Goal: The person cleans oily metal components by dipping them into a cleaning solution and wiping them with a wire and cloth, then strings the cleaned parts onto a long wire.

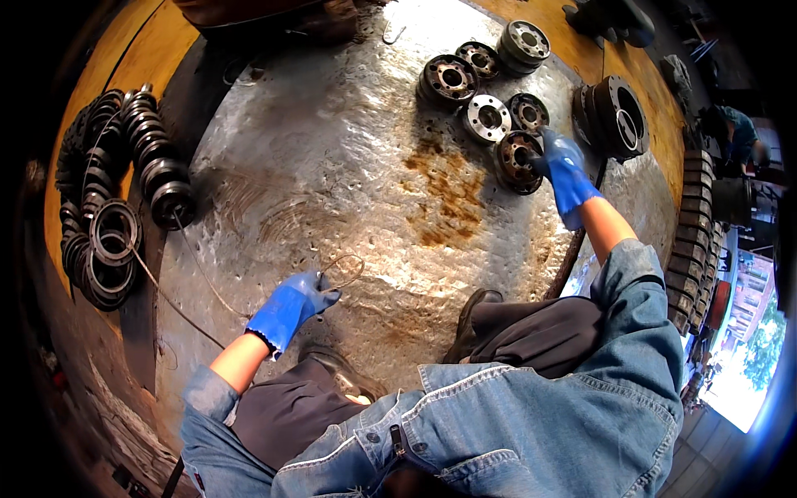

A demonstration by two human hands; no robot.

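My left hand (289, 311), in a blue rubber glove, is closed around a thin wire (363, 264). The wire's end bends into a loop beyond my fingers, and its other lengths run left to strung metal rings. My right hand (569, 176), gloved the same way, reaches out and grips the edge of a dark round metal hub (519, 178) with bolt holes. Beside that hub lie a bright silver flange (487, 119), a smaller dark hub (528, 112) and several more hubs, such as a dark one (449, 78) and a stacked grey one (525, 46).
Strung metal rings (158, 153) form a long row at the left. A large dark metal cylinder (610, 116) stands right of the hubs. The worn metal plate (332, 191) carries a rusty stain. Ribbed tracks (691, 232) lie farther right, and a person (739, 133) is in the background.
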